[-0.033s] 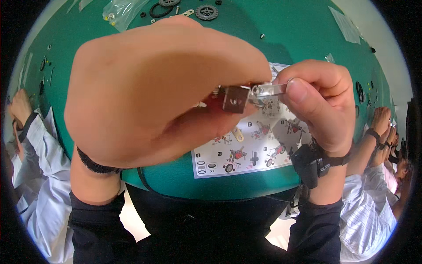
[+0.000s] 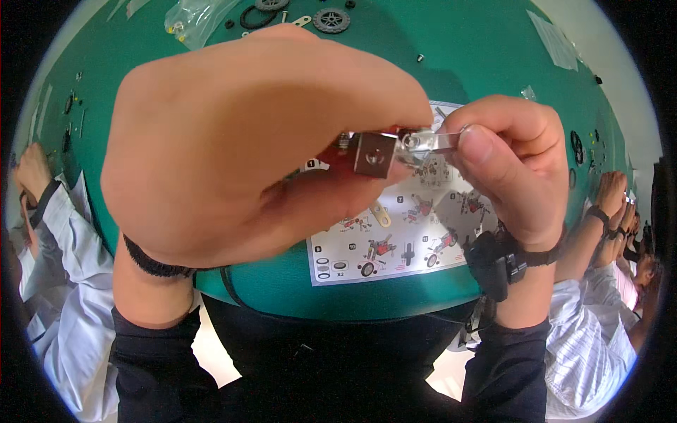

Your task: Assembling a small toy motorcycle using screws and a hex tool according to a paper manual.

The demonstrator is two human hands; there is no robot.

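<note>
My left hand [image 2: 261, 148] is large in the middle, its fingers closed round a small model assembly with red parts and a square metal bracket [image 2: 374, 155]. The red parts are mostly hidden in the palm. At the far side of the bracket sits a shiny bolt or nut [image 2: 412, 142]. My right hand [image 2: 511, 158] pinches a thin flat silver metal strip [image 2: 443, 142] between thumb and forefinger. The strip's other end reaches the bolt; whether it is a spanner or a part of the model, I cannot tell. Beneath both hands lies a printed instruction sheet [image 2: 331, 275].
A perforated metal strip [image 2: 382, 215] lies on the sheet. On the green table [image 2: 479, 49], a grey wheel [image 2: 331, 20], a black ring [image 2: 257, 15], a clear plastic bag [image 2: 194, 25] and a small screw [image 2: 420, 58] lie farther off. Other people's hands [image 2: 34, 169] work at both sides.
The bracket has turned and shifted slightly up and left in my left hand. The silver strip has tilted a little at the bolt. My right hand has barely moved.
</note>
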